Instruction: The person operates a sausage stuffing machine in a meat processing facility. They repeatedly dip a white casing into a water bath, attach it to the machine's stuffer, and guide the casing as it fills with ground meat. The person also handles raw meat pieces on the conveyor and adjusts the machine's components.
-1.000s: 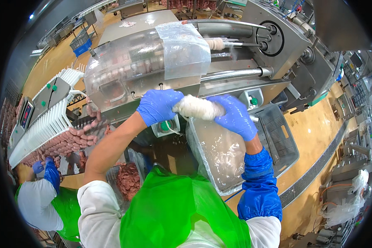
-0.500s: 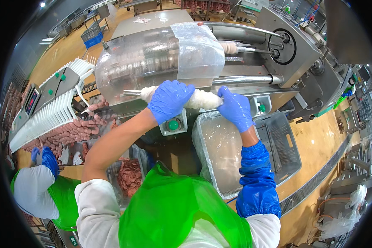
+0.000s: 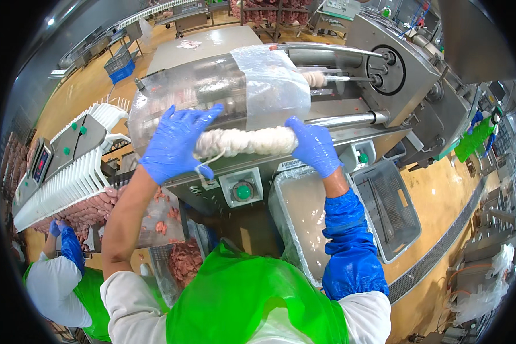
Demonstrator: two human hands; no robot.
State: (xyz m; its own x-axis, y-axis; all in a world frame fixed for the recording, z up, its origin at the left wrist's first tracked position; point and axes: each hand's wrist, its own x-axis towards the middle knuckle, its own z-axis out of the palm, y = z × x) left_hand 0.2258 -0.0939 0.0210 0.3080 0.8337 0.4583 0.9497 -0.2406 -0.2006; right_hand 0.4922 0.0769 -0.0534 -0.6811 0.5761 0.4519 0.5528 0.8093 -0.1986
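Both my hands wear blue gloves and hold a white bunched sausage casing (image 3: 243, 141) on a steel tube (image 3: 350, 119) of a filling machine. My left hand (image 3: 175, 143) grips the casing's left end, fingers spread over it. My right hand (image 3: 314, 146) grips its right end, where the tube shows beyond it. A loose end of casing hangs below my left hand. Behind the casing sits a clear plastic guard (image 3: 223, 89) over the machine. A second bunched casing (image 3: 313, 78) sits on an upper tube.
A plastic-lined tub (image 3: 304, 221) of pale liquid stands below my right arm, with an empty grey crate (image 3: 393, 206) to its right. Raw sausages (image 3: 83, 209) lie on a white conveyor at left, where another person (image 3: 63, 275) in blue gloves works. A green button (image 3: 243, 191) is on the machine front.
The casing has been slid along the tube and stretched out longer. My left hand moved left and my right hand moved right along it.
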